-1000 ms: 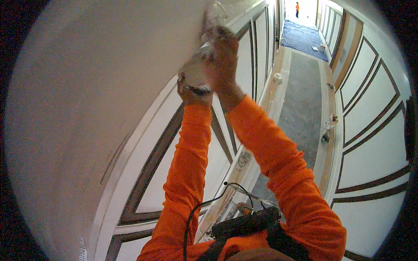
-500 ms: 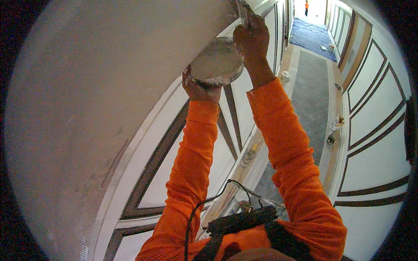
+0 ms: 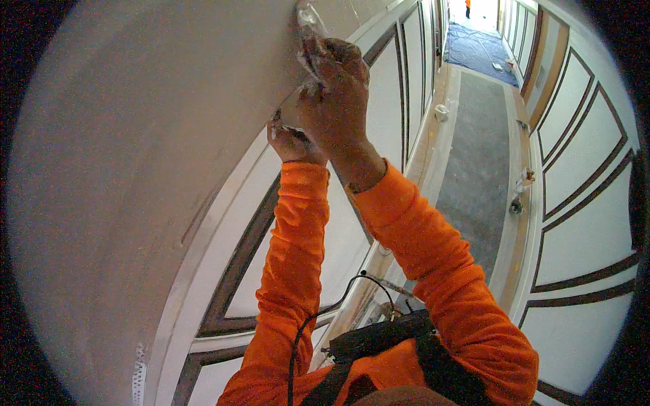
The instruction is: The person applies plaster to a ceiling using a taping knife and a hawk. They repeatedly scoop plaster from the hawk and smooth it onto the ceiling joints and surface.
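My right hand (image 3: 335,95), its fingers closed, grips a narrow plaster-smeared hand tool (image 3: 310,24) up against the greyish wall (image 3: 156,122). The tool's far end is blurred, so its exact kind does not show. Below and just left of it, my left hand (image 3: 294,143) is closed on the edge of a round, plaster-covered pan (image 3: 291,111). Most of that pan is hidden behind my right hand and wrist. Both arms, in orange sleeves, are raised toward the upper wall, above a white moulding (image 3: 223,183).
White wall panels with dark brown trim (image 3: 582,169) line both sides of a long corridor. A grey floor covering (image 3: 477,149) leads to a blue sheet (image 3: 477,51), with a distant person in orange (image 3: 468,8) beyond. A black pouch with a cable (image 3: 379,338) is at my chest.
My right hand has swung left and down with the tool, now in front of the pan. The left hand has shifted slightly left and lower, still holding the pan.
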Action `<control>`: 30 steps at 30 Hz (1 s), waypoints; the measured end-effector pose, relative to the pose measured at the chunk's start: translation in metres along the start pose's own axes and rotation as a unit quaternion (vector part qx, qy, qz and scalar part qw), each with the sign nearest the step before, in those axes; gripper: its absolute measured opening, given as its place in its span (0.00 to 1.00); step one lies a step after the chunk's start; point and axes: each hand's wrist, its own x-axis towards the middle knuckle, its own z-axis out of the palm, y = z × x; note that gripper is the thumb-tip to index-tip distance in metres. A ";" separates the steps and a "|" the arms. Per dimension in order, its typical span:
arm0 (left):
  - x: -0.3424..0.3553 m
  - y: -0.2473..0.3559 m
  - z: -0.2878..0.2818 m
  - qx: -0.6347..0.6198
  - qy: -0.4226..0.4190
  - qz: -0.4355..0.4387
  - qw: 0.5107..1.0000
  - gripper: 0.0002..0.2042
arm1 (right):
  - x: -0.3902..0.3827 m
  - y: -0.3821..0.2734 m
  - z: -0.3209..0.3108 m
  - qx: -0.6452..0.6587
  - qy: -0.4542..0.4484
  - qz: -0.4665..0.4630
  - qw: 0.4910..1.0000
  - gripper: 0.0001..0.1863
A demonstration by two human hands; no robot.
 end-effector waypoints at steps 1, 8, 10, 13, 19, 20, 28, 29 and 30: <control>-0.003 0.005 0.002 0.014 -0.017 0.011 1.000 0.25 | 0.000 -0.010 0.000 -0.015 -0.001 0.013 1.000 0.29; -0.069 0.039 -0.033 0.017 -0.007 0.011 1.000 0.26 | -0.056 -0.079 -0.004 -0.055 -0.055 0.033 0.996 0.30; -0.092 0.047 -0.032 0.017 0.005 0.012 1.000 0.26 | -0.065 -0.097 -0.007 -0.045 -0.063 0.036 0.996 0.30; -0.127 0.060 -0.028 0.018 0.027 0.017 0.999 0.26 | -0.074 -0.132 -0.015 0.047 -0.074 0.042 0.995 0.31; -0.171 0.080 -0.005 0.043 0.055 0.030 0.997 0.26 | -0.065 -0.195 -0.056 0.108 -0.204 0.003 0.973 0.31; -0.171 0.082 -0.001 0.051 0.055 0.035 0.997 0.27 | -0.061 -0.195 -0.068 0.097 -0.226 0.001 0.969 0.31; -0.123 0.079 -0.024 -0.022 0.056 -0.031 0.998 0.28 | -0.049 -0.030 -0.069 0.296 -0.036 0.196 0.934 0.18; -0.114 0.076 -0.030 -0.027 0.069 -0.038 0.996 0.28 | -0.049 -0.002 -0.057 0.430 0.001 0.248 0.868 0.20; -0.108 0.073 -0.035 -0.033 0.084 -0.047 0.995 0.28 | -0.049 0.023 -0.043 0.553 0.036 0.294 0.779 0.22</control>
